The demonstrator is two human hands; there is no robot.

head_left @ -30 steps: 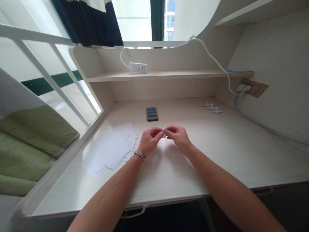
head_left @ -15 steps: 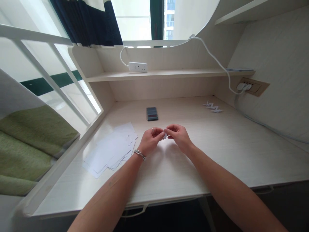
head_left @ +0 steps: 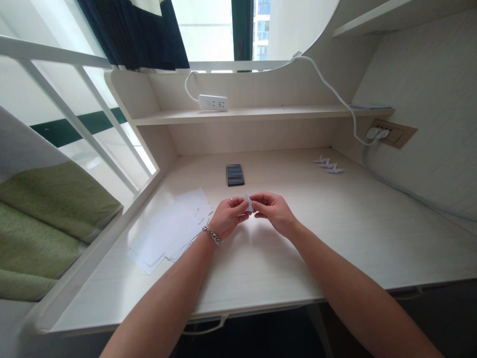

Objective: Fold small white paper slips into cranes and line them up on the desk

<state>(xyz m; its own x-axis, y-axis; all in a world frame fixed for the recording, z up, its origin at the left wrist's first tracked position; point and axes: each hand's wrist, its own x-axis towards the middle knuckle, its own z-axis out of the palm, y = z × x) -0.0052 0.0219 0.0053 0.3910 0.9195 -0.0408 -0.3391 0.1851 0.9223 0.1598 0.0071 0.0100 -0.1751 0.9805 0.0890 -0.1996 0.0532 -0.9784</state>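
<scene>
Between my two hands is a small folded piece of white paper, held just above the desk. My left hand, with a ring and a chain bracelet, pinches it from the left. From the other side, the thumb and fingertips of my right hand are closed on it too. Fingers cover part of the paper, so its full shape is hidden. Loose white sheets lie spread beside my left forearm, with a few small strips on their right edge. Several small folded paper cranes stand at the back right.
A dark phone-like object, partly pixelated, lies beyond my hands. The shelf above holds a white power strip. At right, a white cable runs down to a wall socket. A railing and a green cloth border the left side.
Both hands have shifted slightly left with the folded paper. The paper now stands more upright and shows more between the fingertips.
</scene>
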